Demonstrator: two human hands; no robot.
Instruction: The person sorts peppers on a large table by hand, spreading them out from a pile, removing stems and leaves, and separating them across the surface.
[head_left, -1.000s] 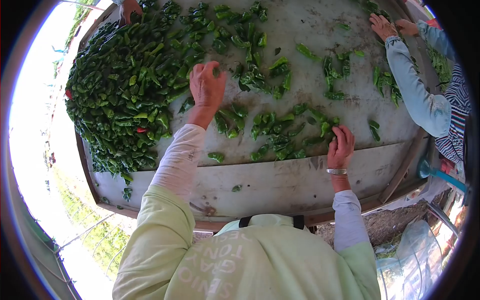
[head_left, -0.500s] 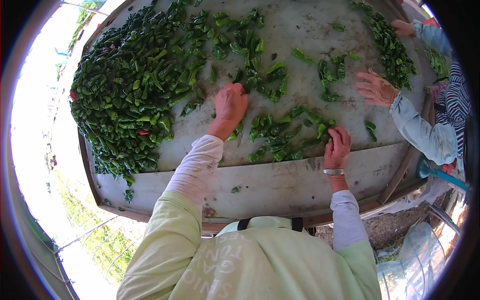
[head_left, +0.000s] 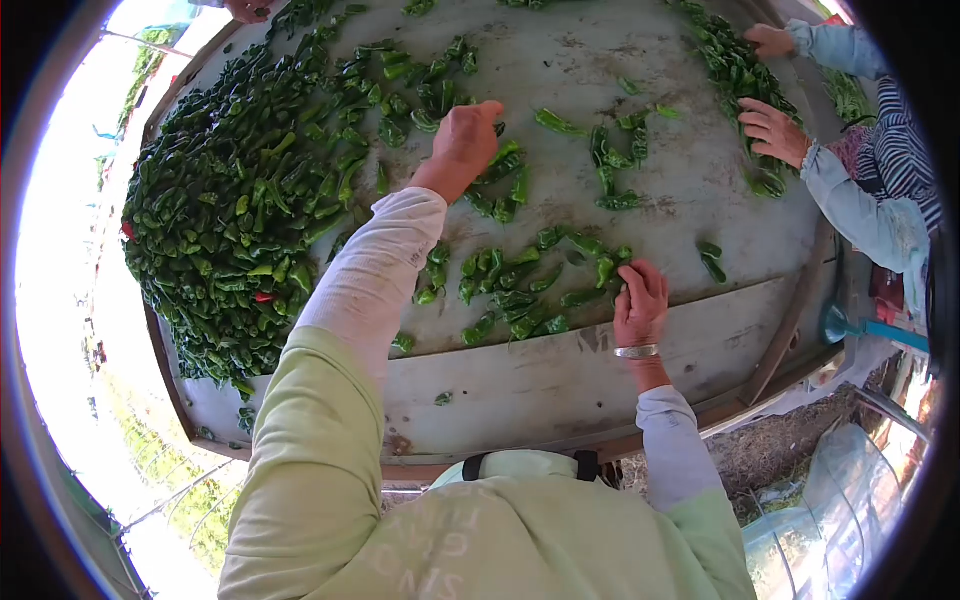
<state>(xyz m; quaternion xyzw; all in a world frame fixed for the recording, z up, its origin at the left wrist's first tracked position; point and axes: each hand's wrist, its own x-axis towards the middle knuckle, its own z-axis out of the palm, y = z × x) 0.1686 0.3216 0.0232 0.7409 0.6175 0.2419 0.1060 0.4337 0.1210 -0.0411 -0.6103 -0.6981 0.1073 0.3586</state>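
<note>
My left hand is closed over the loose green peppers mid-table, its fingertips turned away from me. A bit of dark green shows at its fingers, but what they hold is hidden. Near the front board, my right hand, with a metal band at the wrist, curls its thumb and fingers around the tip of a green pepper. That pepper lies at the right end of a small cluster of green peppers. A big heap of green peppers with a few red ones covers the table's left side.
A co-worker's two hands are at a long pile of peppers on the right. Another person's hand shows at the top left. A wooden strip borders the table. Scattered peppers lie mid-table.
The view has shifted slightly. My left hand has moved farther up the table; my right hand stays by the same cluster. The co-worker's nearer hand has reached the right pile. Another hand appears top left.
</note>
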